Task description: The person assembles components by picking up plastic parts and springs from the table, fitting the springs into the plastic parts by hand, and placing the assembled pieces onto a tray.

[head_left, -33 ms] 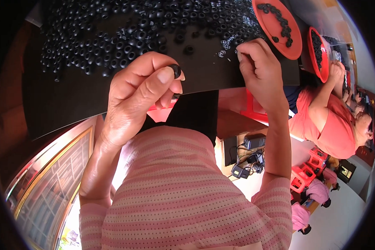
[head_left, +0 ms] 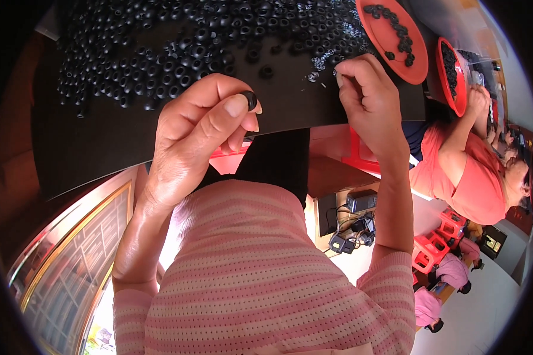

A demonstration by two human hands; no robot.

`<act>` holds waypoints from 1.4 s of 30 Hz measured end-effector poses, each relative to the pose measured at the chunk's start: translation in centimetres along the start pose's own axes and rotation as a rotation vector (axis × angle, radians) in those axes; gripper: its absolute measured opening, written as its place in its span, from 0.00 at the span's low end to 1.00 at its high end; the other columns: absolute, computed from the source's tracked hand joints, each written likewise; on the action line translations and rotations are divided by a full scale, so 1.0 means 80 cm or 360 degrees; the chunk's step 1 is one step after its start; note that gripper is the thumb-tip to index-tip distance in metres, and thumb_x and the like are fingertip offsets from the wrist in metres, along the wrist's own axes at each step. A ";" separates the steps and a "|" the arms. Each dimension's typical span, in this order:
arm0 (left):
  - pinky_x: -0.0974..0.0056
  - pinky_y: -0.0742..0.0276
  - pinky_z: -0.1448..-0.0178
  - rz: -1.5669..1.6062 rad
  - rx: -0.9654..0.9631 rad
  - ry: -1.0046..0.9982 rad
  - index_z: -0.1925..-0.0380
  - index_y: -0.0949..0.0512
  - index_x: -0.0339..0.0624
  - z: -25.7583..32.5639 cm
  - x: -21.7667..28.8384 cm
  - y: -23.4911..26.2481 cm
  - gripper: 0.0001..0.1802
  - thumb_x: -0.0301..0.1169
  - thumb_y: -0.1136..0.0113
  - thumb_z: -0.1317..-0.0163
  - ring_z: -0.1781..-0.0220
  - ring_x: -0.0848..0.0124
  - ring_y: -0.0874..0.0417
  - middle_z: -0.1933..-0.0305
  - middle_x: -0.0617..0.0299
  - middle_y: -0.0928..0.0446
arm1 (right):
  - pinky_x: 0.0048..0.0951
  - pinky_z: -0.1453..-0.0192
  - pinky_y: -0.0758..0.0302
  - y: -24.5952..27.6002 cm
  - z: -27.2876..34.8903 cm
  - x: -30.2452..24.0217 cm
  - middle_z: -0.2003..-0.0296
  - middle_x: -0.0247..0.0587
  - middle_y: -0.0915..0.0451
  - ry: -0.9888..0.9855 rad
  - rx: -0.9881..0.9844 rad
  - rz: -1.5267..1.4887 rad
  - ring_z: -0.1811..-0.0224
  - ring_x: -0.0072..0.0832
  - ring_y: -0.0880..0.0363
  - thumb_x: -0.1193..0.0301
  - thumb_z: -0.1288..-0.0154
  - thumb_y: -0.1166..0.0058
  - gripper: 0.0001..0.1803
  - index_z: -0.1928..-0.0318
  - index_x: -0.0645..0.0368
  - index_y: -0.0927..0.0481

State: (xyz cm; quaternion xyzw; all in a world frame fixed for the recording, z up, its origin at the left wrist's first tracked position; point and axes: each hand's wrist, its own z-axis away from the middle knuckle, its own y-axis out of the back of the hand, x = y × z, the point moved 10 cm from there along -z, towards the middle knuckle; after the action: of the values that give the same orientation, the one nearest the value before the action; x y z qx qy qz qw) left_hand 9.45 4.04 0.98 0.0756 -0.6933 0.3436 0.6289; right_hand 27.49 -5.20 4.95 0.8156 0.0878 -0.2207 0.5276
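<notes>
My left hand [head_left: 198, 121] is closed, with thumb and forefinger pinching a small black ring-shaped piece [head_left: 251, 100] over the near edge of the black table. My right hand [head_left: 367, 89] rests farther right, its thumb and forefinger drawn together. What lies between those fingertips, if anything, is too small to make out. Right beside them is a little heap of tiny clear pieces [head_left: 318, 63]. Across the back of the table spread a great many black ring-shaped pieces [head_left: 213, 44], and one loose black piece [head_left: 266, 71] lies between my hands.
An orange-red plate [head_left: 417, 68] with several black pieces stands at the table's right end. Beyond it is a red basin [head_left: 442, 71] full of dark pieces. A co-worker in an orange-red top [head_left: 474, 177] sits at the right. Power adapters and cables [head_left: 355, 222] lie below the table.
</notes>
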 end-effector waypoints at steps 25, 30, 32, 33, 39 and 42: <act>0.71 0.35 0.70 -0.1481 0.0028 -0.0522 0.62 0.21 0.30 -0.034 0.059 -0.012 0.09 0.27 0.37 0.35 0.74 0.76 0.32 0.75 0.63 0.30 | 0.24 0.67 0.28 -0.004 0.000 0.012 0.69 0.39 0.25 -0.0067 0.0112 -0.0610 0.70 0.26 0.25 0.85 0.40 0.43 0.08 0.60 0.63 0.22; 0.61 0.25 0.72 -0.2082 0.0029 -0.0741 0.65 0.20 0.41 -0.041 0.059 -0.021 0.08 0.30 0.33 0.41 0.73 0.63 0.20 0.72 0.61 0.24 | 0.24 0.66 0.29 -0.003 0.001 0.014 0.69 0.39 0.25 -0.0109 0.0088 -0.0617 0.70 0.27 0.25 0.85 0.40 0.43 0.08 0.60 0.63 0.22; 0.61 0.25 0.71 -0.2247 0.0005 -0.0758 0.67 0.20 0.42 -0.041 0.054 -0.023 0.07 0.31 0.32 0.42 0.72 0.63 0.20 0.73 0.62 0.25 | 0.23 0.66 0.29 -0.004 0.002 0.015 0.69 0.39 0.25 -0.0109 0.0095 -0.0649 0.70 0.27 0.25 0.85 0.40 0.43 0.08 0.60 0.63 0.22; 0.61 0.25 0.71 -0.2366 -0.0010 -0.0800 0.69 0.21 0.43 -0.041 0.054 -0.028 0.08 0.31 0.32 0.44 0.72 0.64 0.20 0.74 0.63 0.27 | 0.23 0.66 0.29 -0.004 0.002 0.016 0.69 0.39 0.25 -0.0097 0.0106 -0.0659 0.70 0.26 0.25 0.85 0.40 0.42 0.08 0.60 0.63 0.22; 0.62 0.25 0.72 -0.2627 -0.0054 -0.0985 0.72 0.23 0.44 -0.041 0.056 -0.037 0.10 0.31 0.30 0.49 0.72 0.65 0.21 0.74 0.64 0.28 | 0.21 0.66 0.30 -0.003 0.002 0.021 0.68 0.36 0.24 -0.0165 0.0114 -0.0714 0.69 0.22 0.26 0.85 0.39 0.42 0.08 0.60 0.63 0.21; 0.64 0.25 0.73 -0.2583 -0.0002 -0.1053 0.69 0.22 0.43 -0.033 0.068 -0.040 0.11 0.30 0.29 0.50 0.74 0.65 0.21 0.73 0.64 0.26 | 0.16 0.65 0.32 -0.006 0.006 0.024 0.65 0.33 0.24 -0.0199 0.0080 -0.0789 0.68 0.15 0.28 0.85 0.36 0.44 0.08 0.58 0.65 0.21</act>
State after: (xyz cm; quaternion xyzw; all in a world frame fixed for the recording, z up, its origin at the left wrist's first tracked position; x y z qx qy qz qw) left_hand 12.22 4.93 7.15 0.6409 -0.5726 -0.2498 0.4459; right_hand 28.92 -5.64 3.53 0.7668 0.2469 -0.3953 0.4414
